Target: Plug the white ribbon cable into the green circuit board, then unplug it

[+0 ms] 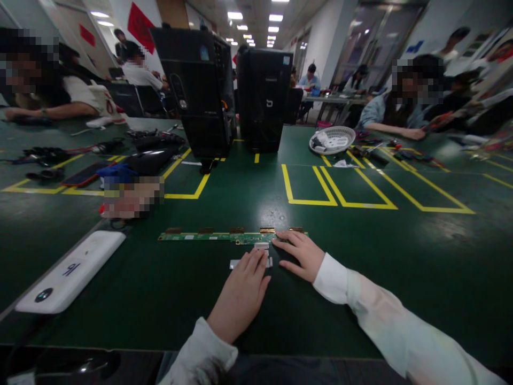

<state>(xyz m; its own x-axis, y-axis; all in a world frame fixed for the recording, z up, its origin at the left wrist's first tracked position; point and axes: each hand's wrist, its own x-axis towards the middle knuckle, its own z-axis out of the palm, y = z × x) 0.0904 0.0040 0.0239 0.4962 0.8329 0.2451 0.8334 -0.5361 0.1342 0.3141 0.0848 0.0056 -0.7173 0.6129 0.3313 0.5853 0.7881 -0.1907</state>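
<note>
On the matte green counter [360,267], a long thin circuit strip [208,236] lies at twelve o'clock of the left hand [240,291]. That hand's flat fingers [256,259] press a small pale ribbon [236,263]; the right hand [302,255] rests spread on the strip's end, gripping nothing.

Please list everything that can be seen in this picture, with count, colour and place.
circuit board: 1, green, long strip, table centre
flat cable: 1, white, under the fingertips
computer towers: 2, black, upright behind the board
basket: 1, white, far right
white device: 1, near left
table: 1, dark green, yellow lines
people: several, seated around
left hand: on the cable
right hand: fingers on the board's right end
</note>
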